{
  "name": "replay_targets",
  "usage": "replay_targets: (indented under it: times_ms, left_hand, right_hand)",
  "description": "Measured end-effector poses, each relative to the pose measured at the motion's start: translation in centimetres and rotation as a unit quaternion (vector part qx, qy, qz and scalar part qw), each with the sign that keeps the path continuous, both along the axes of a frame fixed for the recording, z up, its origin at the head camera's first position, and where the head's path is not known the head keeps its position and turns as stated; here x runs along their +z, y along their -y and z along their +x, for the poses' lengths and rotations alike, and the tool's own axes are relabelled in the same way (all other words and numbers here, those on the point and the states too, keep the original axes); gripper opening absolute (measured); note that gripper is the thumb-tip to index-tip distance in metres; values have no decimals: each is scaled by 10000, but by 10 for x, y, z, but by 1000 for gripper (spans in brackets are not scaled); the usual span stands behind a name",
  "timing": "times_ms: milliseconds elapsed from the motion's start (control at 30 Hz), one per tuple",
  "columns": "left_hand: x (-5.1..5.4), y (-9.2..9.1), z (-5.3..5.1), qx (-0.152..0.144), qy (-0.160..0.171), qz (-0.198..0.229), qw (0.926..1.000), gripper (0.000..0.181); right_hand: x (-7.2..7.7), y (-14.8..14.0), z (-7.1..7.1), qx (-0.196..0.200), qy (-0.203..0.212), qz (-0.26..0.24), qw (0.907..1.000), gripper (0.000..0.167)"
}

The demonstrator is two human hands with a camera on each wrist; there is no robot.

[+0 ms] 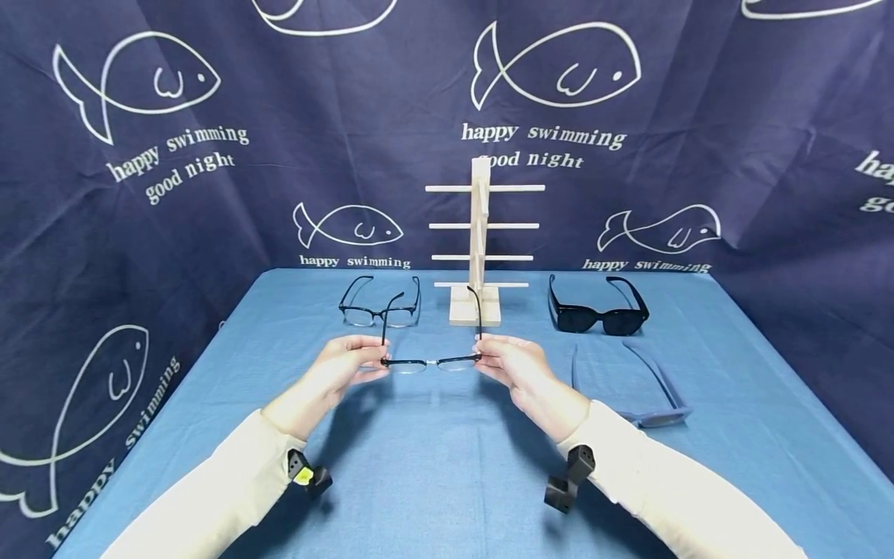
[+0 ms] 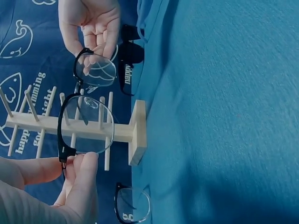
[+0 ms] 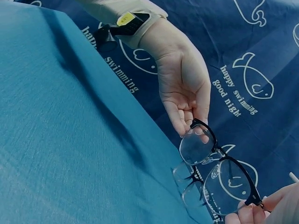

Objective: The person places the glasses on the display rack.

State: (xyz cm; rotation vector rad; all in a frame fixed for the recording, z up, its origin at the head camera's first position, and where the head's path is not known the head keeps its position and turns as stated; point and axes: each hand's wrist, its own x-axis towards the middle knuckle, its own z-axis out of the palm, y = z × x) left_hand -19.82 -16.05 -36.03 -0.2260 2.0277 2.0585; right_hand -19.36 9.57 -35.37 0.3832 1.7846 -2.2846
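A pair of black half-rim eyeglasses (image 1: pixel 431 362) hangs above the blue table, lenses toward me and temples extended away. My left hand (image 1: pixel 340 365) pinches its left hinge corner. At the opposite corner, my right hand (image 1: pixel 515 368) pinches the frame between thumb and fingers. Both clear lenses show in the left wrist view, where the nearer lens (image 2: pixel 88 123) is beside my left fingers. Behind the glasses stands a wooden display rack (image 1: pixel 479 233) with several horizontal rods, which carry no eyewear.
Another pair of black-framed eyeglasses (image 1: pixel 380 314) lies at the back left. Black sunglasses (image 1: pixel 602 320) rest at the back right, with blue-framed glasses (image 1: pixel 660 417) nearer, partly behind my right forearm. A dark fish-print curtain (image 1: pixel 377 140) hangs behind the blue tablecloth (image 1: pixel 433 473).
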Motion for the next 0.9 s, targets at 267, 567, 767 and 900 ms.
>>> replay_targets:
  times_ms: [267, 567, 767, 900]
  left_hand:
    - [1, -8, -1, 45, -19, 58, 10000, 38]
    - [-1, -19, -6, 107, -61, -8, 9999, 38]
    - [-4, -25, -8, 98, -66, -21, 9999, 37]
    - [-6, -28, -10, 88, -89, 70, 9999, 38]
  right_hand:
    - [0, -6, 1, -26, 155, -9, 9999, 42]
    - [2, -16, 1, 24, 47, 14, 10000, 43]
    - [1, -21, 1, -31, 78, -1, 10000, 44]
    - [1, -25, -1, -26, 115, -19, 9999, 45]
